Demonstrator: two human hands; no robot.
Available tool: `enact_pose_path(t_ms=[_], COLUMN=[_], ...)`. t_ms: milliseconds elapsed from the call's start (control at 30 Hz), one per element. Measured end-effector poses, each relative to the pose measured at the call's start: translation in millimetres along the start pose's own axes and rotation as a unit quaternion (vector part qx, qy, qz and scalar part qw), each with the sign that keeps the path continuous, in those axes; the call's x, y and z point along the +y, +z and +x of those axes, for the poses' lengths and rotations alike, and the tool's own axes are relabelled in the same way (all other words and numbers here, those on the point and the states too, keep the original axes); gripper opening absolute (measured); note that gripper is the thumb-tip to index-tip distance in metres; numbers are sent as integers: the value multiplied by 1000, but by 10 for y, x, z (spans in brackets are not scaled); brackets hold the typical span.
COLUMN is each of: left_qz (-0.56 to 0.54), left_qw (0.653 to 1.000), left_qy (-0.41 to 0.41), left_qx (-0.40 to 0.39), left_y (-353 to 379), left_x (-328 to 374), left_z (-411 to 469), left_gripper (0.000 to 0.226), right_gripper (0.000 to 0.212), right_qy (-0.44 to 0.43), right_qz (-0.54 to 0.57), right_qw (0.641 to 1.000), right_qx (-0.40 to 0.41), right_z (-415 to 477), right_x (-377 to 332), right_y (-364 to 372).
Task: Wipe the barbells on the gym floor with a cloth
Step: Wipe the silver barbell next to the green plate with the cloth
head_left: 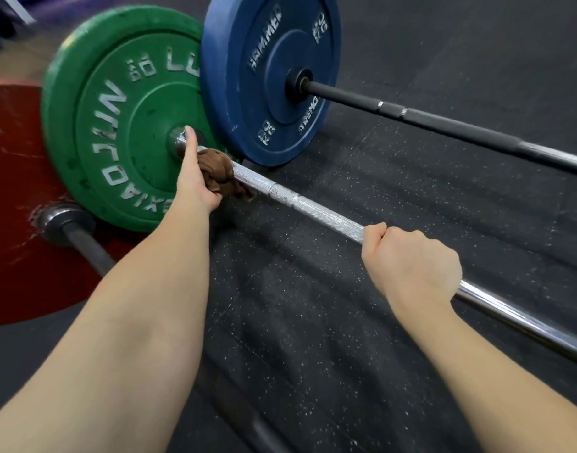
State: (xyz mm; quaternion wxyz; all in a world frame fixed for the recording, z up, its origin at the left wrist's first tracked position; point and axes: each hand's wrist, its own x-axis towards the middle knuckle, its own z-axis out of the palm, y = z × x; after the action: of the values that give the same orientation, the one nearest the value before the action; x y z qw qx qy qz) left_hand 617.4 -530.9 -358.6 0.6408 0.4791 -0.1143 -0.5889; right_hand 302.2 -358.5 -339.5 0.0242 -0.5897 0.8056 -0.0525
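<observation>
As I look down through the head camera, the black speckled rubber gym floor [313,322] fills most of my view. Standing on edge at upper left is a big green rubber bumper plate [117,125], and a blue rubber bumper plate [264,44] stands just beside it on the right, overlapping its rim. A flat dark red disc [12,191] lies on the floor behind the green plate at the left edge.

From the hub of the green plate the silver knurled steel barbell [329,220] runs with its long axis on a diagonal, from upper left down to the lower right edge, lying low over the floor. A black steel barbell [444,124] leaves the hub of the blue plate and points the same way, roughly parallel and farther from me. A third dark bar with a worn metal collar [84,243] lies at lower left, partly behind my left forearm.

My right hand [411,259] is closed in a fist around the silver shaft about midway along its visible length. My left hand [195,178] grips the brown crumpled cloth [218,173] against the same shaft near the green plate, one finger stretched out to the collar at the hub. The cloth is bunched around the bar there.
</observation>
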Motion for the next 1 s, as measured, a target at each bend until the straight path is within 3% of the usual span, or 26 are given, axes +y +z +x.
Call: enact_pose_path(t_ms=[133, 200, 367, 633, 733, 1000], left_qz=[-57, -73, -155, -104, -76, 30], left_qw=[997, 996, 988, 993, 996, 999], left_qy=[27, 28, 22, -21, -5, -16], left_qx=[35, 47, 6, -57, -37, 16], left_y=[-62, -91, -75, -137, -20, -15], left_x=[-105, -188, -325, -417, -288, 92], left_z=[108, 84, -120, -330, -213, 83], left_gripper=[59, 42, 15, 48, 71, 96], right_gripper=[59, 58, 52, 56, 57, 53], right_qy=[0, -1, -5, -5, -6, -6], right_qz=[-1, -2, -7, -8, -7, -4], right_qw=[1000, 1000, 1000, 1000, 1000, 1000], right_qx=[-1, 1, 0, -2, -1, 5], right_z=[3, -1, 8, 5, 0, 3], right_x=[1, -2, 11, 6, 7, 12], right_y=[6, 3, 13, -3, 2, 21])
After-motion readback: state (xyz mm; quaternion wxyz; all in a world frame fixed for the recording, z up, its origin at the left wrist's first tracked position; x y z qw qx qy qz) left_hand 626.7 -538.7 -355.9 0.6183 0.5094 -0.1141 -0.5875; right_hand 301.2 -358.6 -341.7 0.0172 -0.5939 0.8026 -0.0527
